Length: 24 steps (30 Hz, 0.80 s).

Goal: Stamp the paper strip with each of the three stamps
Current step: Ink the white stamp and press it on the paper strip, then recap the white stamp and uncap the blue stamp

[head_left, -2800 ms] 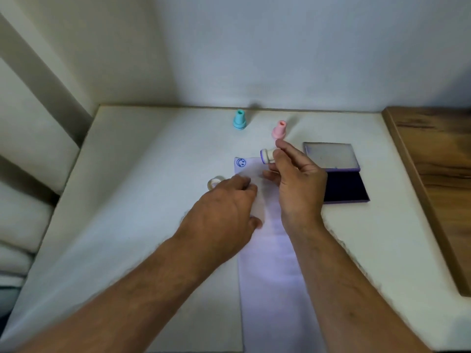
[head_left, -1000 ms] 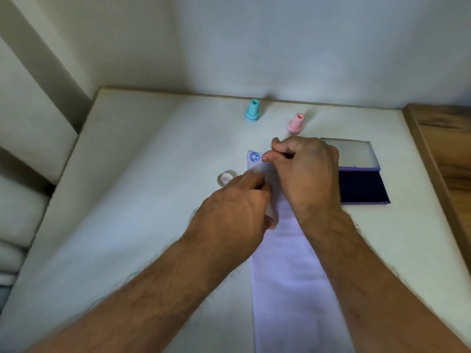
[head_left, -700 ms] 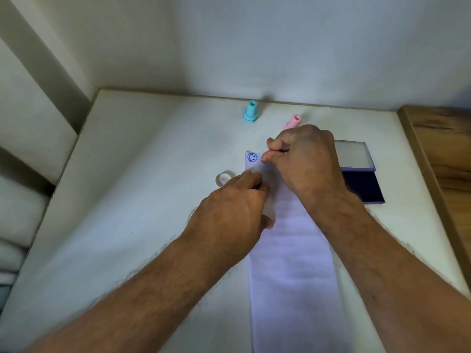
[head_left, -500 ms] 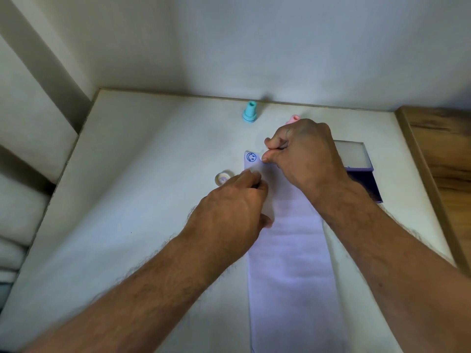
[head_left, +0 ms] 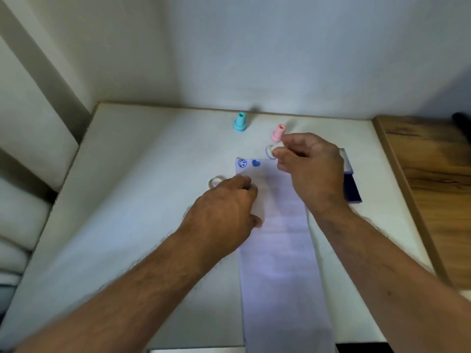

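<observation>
A long white paper strip (head_left: pixel 280 250) lies on the white table (head_left: pixel 140 200), running toward me. Its far end carries a blue smiley print (head_left: pixel 242 163) and a blue heart print (head_left: pixel 256 163). My right hand (head_left: pixel 309 169) pinches a small pale stamp (head_left: pixel 270 151), lifted just off the strip's far right corner with its inked face turned left. My left hand (head_left: pixel 224 212) presses flat on the strip's left edge. A teal stamp (head_left: pixel 239 122) and a pink stamp (head_left: pixel 278 132) stand upright at the back.
A dark blue ink pad (head_left: pixel 353 189) with its lid open lies right of the strip, mostly hidden behind my right hand. A small round clear cap (head_left: pixel 215 182) rests left of the strip. A wooden surface (head_left: pixel 433 187) adjoins the table's right side.
My right hand pressed the stamp onto the strip beside the smiley, then lifted it up and to the right, leaving a blue heart print. My left hand stayed on the paper.
</observation>
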Each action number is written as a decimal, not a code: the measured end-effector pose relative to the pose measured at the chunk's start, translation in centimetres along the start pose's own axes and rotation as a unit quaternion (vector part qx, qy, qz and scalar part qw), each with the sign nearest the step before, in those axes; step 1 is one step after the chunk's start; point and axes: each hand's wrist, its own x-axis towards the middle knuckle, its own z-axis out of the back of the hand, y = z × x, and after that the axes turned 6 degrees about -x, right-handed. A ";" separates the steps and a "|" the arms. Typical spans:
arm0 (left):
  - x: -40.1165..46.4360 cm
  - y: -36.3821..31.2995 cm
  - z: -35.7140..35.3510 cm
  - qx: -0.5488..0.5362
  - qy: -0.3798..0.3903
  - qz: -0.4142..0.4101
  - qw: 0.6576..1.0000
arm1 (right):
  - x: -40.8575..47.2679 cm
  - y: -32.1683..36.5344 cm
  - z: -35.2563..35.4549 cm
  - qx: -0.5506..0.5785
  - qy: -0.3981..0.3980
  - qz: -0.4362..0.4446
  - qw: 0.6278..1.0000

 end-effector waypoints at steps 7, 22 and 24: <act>0.0 -0.5 1.9 -0.014 -0.060 0.000 0.998 | -4.1 1.7 3.9 0.296 0.000 -0.205 0.933; 0.3 2.1 2.3 -0.007 -0.124 0.104 0.987 | -5.4 -0.5 3.8 0.384 0.122 -0.299 0.865; 0.3 2.2 2.2 -0.009 -0.123 0.116 0.986 | -5.1 -0.7 3.7 0.385 0.129 -0.300 0.863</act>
